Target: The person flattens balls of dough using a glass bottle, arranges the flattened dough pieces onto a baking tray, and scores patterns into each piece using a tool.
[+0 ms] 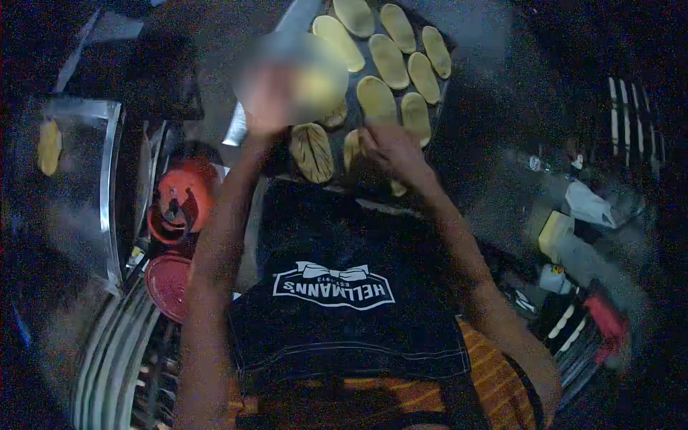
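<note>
Pale oval dough pieces point(388, 61) lie in rows on a dark tray point(438, 100). One piece nearer me, a scored dough piece point(312, 153), bears several dark lengthwise cuts; another with similar lines is partly covered behind it. My left hand point(276, 97) is over the tray's left side, where a round blurred patch hides its fingers and anything they hold. Low over the front dough, my right hand point(398, 149) has its fingers drawn together and pointing left, beside a partly hidden dough piece point(352, 152). Whether something thin sits between those fingers, I cannot make out.
An orange-red container point(188, 197) and a round red lid point(169, 285) stand to my left. Farther left is a metal-edged surface point(110, 193) with one yellowish oval piece point(49, 147). Racks point(115, 358) flank me. To the right are a yellow block point(555, 233) and a white bag point(589, 203).
</note>
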A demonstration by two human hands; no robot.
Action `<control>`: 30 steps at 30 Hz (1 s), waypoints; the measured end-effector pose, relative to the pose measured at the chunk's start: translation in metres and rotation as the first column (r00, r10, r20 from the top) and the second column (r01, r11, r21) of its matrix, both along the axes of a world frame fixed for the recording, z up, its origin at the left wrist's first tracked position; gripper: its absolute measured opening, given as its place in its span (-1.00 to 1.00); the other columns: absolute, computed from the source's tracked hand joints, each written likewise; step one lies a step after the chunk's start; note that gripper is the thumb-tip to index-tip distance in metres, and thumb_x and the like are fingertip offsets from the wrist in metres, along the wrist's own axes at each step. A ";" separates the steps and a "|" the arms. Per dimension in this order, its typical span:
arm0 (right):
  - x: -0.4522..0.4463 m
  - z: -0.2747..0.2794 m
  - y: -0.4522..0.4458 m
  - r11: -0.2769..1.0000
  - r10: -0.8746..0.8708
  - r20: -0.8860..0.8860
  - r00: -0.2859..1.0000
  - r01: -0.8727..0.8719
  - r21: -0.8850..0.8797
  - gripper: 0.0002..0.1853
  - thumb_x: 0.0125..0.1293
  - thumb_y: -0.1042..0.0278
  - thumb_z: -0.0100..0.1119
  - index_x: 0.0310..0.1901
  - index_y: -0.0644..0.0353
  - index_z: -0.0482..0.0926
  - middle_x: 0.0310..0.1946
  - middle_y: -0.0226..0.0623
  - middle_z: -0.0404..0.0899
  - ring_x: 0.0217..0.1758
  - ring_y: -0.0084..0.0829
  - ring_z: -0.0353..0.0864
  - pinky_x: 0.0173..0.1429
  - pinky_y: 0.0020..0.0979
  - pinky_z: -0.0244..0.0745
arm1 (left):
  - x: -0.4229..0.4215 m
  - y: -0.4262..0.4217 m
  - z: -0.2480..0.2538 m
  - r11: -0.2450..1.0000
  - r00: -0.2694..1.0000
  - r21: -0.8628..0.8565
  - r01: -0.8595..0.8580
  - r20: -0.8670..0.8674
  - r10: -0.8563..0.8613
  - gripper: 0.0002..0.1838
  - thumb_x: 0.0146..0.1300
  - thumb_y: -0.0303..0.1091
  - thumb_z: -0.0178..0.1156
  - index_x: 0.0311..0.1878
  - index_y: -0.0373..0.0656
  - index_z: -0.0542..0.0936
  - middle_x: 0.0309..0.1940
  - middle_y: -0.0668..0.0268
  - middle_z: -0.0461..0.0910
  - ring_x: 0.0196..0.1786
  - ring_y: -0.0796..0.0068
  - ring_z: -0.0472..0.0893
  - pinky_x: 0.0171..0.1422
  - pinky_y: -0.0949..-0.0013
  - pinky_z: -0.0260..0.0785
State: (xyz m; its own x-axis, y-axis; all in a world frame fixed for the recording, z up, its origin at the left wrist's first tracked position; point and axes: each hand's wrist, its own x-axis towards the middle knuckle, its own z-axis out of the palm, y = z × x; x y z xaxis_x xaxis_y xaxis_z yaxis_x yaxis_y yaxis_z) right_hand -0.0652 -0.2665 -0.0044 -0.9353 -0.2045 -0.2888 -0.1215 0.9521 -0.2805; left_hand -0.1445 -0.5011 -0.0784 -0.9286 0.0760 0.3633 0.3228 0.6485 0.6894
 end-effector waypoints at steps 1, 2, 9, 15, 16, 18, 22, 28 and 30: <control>-0.014 0.004 0.018 1.000 -0.013 -0.006 1.000 0.013 0.007 -0.72 0.36 0.09 -0.02 -0.24 0.12 0.53 -0.43 -0.19 0.60 -0.46 -0.09 0.55 -0.34 -0.12 0.37 | 0.000 0.001 0.001 1.000 1.000 0.024 -0.009 -0.029 0.010 -0.79 0.29 -0.17 0.17 -0.10 0.03 0.68 -0.13 0.28 0.50 -0.18 0.21 0.53 -0.13 0.21 0.39; -0.039 0.022 0.033 0.939 -0.182 0.378 0.908 0.274 -0.209 -0.72 0.36 0.11 -0.02 -0.23 0.15 0.54 -0.42 -0.16 0.61 -0.44 -0.06 0.57 -0.34 -0.11 0.38 | 0.000 0.004 0.003 0.999 0.998 0.050 -0.014 -0.055 0.016 -0.78 0.27 -0.17 0.18 -0.10 0.05 0.69 -0.10 0.28 0.50 -0.15 0.21 0.51 -0.12 0.20 0.38; -0.054 -0.009 0.044 0.995 -0.082 -0.166 0.983 0.072 -0.065 -0.70 0.36 0.11 -0.02 -0.24 0.17 0.57 -0.41 -0.10 0.65 -0.45 0.00 0.58 -0.37 -0.06 0.39 | -0.007 0.058 0.012 0.940 0.972 -0.341 0.034 -0.208 -0.110 -0.75 0.19 -0.09 0.23 -0.10 0.12 0.70 0.02 0.29 0.46 -0.06 0.20 0.44 -0.09 0.15 0.28; -0.066 -0.020 0.030 0.967 -0.011 -0.041 0.999 0.021 0.254 -0.71 0.33 0.12 -0.01 -0.24 0.15 0.60 -0.43 -0.07 0.66 -0.48 -0.02 0.59 -0.39 -0.02 0.39 | -0.012 0.087 -0.001 0.841 0.978 -0.537 0.072 -0.129 -0.166 -0.72 0.12 -0.04 0.24 -0.12 0.14 0.69 0.06 0.32 0.44 -0.06 0.25 0.41 -0.08 0.17 0.22; -0.066 -0.020 0.027 0.970 -0.021 -0.049 0.999 0.032 0.240 -0.71 0.33 0.13 0.00 -0.24 0.15 0.60 -0.44 -0.08 0.66 -0.48 -0.02 0.59 -0.39 -0.01 0.39 | -0.011 0.089 -0.003 0.849 0.979 -0.524 0.068 -0.131 -0.159 -0.71 0.11 -0.04 0.25 -0.13 0.14 0.69 0.06 0.32 0.45 -0.06 0.25 0.41 -0.07 0.17 0.22; -0.067 -0.017 0.024 0.976 -0.037 -0.069 0.997 0.051 0.213 -0.72 0.32 0.13 0.00 -0.24 0.14 0.61 -0.45 -0.08 0.66 -0.48 -0.01 0.60 -0.39 -0.01 0.39 | -0.011 0.091 -0.005 0.866 0.980 -0.498 0.055 -0.137 -0.141 -0.71 0.10 -0.03 0.25 -0.13 0.13 0.69 0.05 0.32 0.45 -0.07 0.25 0.42 -0.06 0.17 0.22; -0.041 -0.003 0.033 0.994 0.022 -0.099 0.995 -0.011 0.106 -0.72 0.32 0.12 0.00 -0.22 0.13 0.59 -0.44 -0.11 0.65 -0.44 -0.02 0.62 -0.37 -0.01 0.40 | -0.009 0.088 0.000 0.892 0.982 -0.436 0.117 -0.082 -0.169 -0.72 0.09 -0.05 0.27 -0.14 0.13 0.68 0.04 0.33 0.45 -0.08 0.25 0.42 -0.07 0.17 0.22; -0.005 0.002 0.055 0.985 -0.155 0.236 0.959 0.133 0.106 -0.71 0.34 0.07 -0.01 -0.18 0.11 0.56 -0.41 -0.13 0.65 -0.47 -0.01 0.57 -0.36 -0.02 0.39 | -0.012 0.082 0.002 0.910 0.972 -0.361 0.204 -0.037 -0.233 -0.73 0.07 -0.11 0.28 -0.14 0.11 0.68 0.02 0.34 0.46 -0.11 0.26 0.44 -0.07 0.18 0.22; -0.016 -0.009 0.041 0.975 -0.219 0.068 0.973 0.215 0.063 -0.70 0.37 0.08 -0.05 -0.18 0.11 0.56 -0.38 -0.13 0.64 -0.47 0.01 0.54 -0.36 -0.02 0.39 | -0.013 0.083 0.000 0.910 0.968 -0.357 0.212 -0.050 -0.245 -0.73 0.07 -0.11 0.28 -0.14 0.11 0.68 0.01 0.34 0.46 -0.11 0.26 0.44 -0.08 0.18 0.22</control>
State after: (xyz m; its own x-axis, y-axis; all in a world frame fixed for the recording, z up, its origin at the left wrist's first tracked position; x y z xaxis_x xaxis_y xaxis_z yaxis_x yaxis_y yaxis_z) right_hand -0.0810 -0.2258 -0.0131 -0.9310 0.0190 -0.3644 0.1089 0.9676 -0.2278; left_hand -0.1573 -0.4178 -0.0781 -0.8346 0.4186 0.3581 0.5416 0.7420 0.3950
